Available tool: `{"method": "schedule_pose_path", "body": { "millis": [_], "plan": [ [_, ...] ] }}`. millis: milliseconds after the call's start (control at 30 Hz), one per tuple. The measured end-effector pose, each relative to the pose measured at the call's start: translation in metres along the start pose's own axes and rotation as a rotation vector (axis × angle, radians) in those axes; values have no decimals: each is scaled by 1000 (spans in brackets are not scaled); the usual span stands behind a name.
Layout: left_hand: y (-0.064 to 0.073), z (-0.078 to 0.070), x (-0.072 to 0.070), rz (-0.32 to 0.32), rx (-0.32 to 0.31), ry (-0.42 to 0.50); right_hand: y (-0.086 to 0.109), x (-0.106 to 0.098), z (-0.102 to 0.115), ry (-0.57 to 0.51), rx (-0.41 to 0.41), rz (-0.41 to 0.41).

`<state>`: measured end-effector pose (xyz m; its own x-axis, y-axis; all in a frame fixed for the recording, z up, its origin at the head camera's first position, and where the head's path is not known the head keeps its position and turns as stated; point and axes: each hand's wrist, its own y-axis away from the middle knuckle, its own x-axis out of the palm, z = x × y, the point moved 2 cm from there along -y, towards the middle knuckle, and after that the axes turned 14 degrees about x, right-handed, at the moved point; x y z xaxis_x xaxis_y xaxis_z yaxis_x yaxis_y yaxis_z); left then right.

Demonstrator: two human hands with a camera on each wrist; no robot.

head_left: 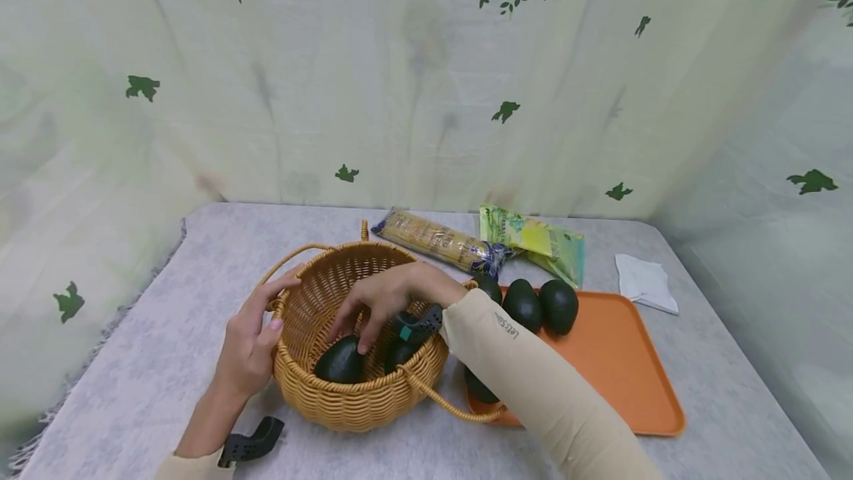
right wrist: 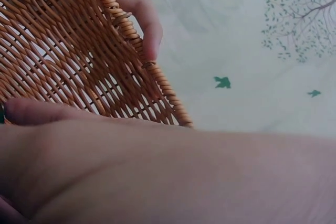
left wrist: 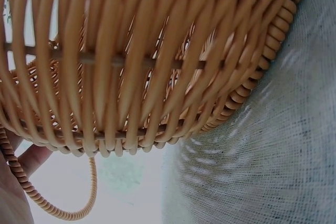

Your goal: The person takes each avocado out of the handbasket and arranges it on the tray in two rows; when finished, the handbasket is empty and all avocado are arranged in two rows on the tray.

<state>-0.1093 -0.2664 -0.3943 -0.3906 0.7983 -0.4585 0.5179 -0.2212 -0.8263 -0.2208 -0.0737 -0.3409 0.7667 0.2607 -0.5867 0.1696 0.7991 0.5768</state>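
A round wicker basket (head_left: 333, 407) stands on the table in the head view. My left hand (head_left: 245, 350) grips its left rim, thumb outside; in the right wrist view the left fingers (right wrist: 144, 17) curl over that rim. Inside the basket, my right hand (head_left: 383, 298) reaches down and holds a dark green avocado (head_left: 338, 361) by its upper end, between thumb and fingers. Another avocado (head_left: 398, 354) lies beside it, partly hidden by the wrist camera. The left wrist view is mostly the basket's woven side (left wrist: 131, 72).
Right of the basket lies an orange tray (head_left: 616, 361) with several avocados (head_left: 558, 307) on it, some hidden by my right sleeve. Behind are a noodle pack (head_left: 436, 237) and a green-yellow packet (head_left: 533, 239). A white packet (head_left: 645, 282) lies far right. The basket's handle (head_left: 460, 410) overhangs the tray.
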Motion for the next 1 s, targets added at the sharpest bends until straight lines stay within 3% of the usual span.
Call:
{"method": "schedule_pose_path", "body": {
  "millis": [367,667,1000],
  "plan": [
    [1,1,1,-8,4,9,-1,2,3,3,3,20],
    [0,1,0,-8,5,15,1,0,4,-4,-9,-24],
    [0,1,0,10,-5,7,8,-3,4,-102,-52,-85]
  ]
}}
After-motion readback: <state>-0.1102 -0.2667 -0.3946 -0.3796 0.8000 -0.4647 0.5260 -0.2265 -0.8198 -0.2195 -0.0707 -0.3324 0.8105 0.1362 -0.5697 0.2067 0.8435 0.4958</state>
